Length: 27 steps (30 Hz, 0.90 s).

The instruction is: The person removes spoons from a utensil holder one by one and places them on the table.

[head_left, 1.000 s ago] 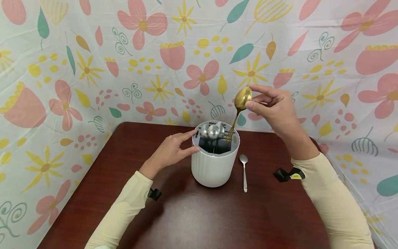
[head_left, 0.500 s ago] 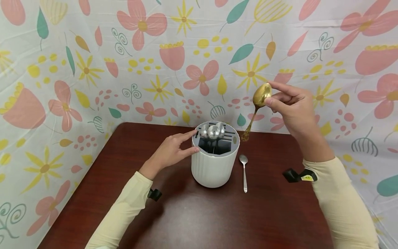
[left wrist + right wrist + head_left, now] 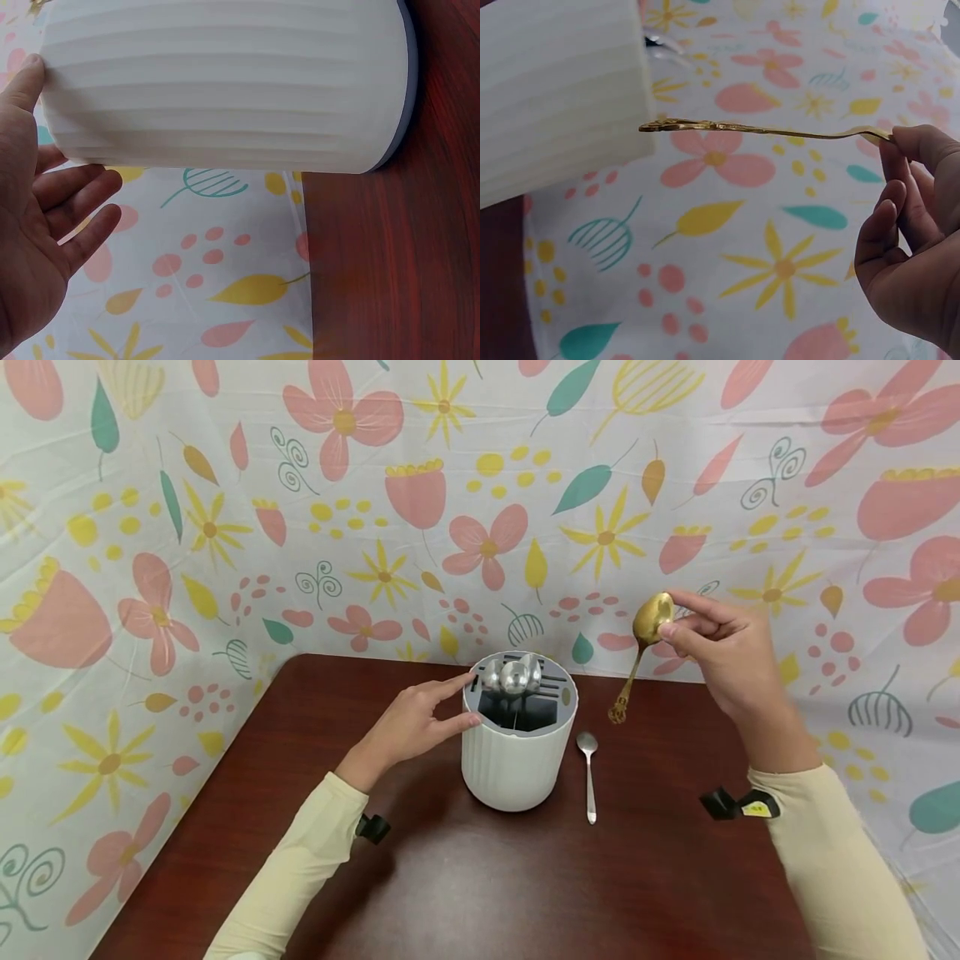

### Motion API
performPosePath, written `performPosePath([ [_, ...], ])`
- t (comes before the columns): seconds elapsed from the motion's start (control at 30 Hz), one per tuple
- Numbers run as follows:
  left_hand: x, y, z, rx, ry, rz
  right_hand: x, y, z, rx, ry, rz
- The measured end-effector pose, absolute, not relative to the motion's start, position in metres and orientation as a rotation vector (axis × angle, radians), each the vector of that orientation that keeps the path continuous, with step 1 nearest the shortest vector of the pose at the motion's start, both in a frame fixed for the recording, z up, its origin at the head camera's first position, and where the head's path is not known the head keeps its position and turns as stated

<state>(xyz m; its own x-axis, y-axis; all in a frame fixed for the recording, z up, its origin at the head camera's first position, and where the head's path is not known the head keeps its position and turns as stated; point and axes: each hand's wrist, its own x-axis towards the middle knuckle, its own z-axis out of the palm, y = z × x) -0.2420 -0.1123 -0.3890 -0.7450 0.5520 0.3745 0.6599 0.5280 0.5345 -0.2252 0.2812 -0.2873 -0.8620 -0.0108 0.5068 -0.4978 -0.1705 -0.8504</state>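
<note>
While the right hand (image 3: 731, 656) pinches the bowl of the gold spoon (image 3: 642, 639) between thumb and index finger, the spoon hangs in the air to the right of the white holder (image 3: 512, 768). Its bowl is uppermost; the long axis slants steeply, and the ornate handle end points down and leftward, toward the holder side. In the head view, a gap separates this end from the holder's rim. Silver utensils (image 3: 514, 677) stand in the holder, rounded ends up. The left hand (image 3: 415, 718) has its fingers spread, touching the rim's left side without curling round it. The silver spoon (image 3: 589, 781) lies on the bench (image 3: 480, 893) just beside the holder, handle toward the person. Bare bench surface extends left, right and in front of the holder; a floral curtain (image 3: 375, 510) hangs behind the rear edge.
</note>
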Motion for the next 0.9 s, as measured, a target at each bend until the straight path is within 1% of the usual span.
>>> performPosePath([
  [0.47, -0.242, -0.112, -0.388, -1.028, -2.618, -1.01, -0.227, 0.313, -0.344, 0.423, -1.988, 2.072],
  [0.9, -0.242, -0.111, -0.389, -1.02, -2.603, -1.009, -0.231, 0.326, -0.392, 0.207, -2.24, 2.13],
])
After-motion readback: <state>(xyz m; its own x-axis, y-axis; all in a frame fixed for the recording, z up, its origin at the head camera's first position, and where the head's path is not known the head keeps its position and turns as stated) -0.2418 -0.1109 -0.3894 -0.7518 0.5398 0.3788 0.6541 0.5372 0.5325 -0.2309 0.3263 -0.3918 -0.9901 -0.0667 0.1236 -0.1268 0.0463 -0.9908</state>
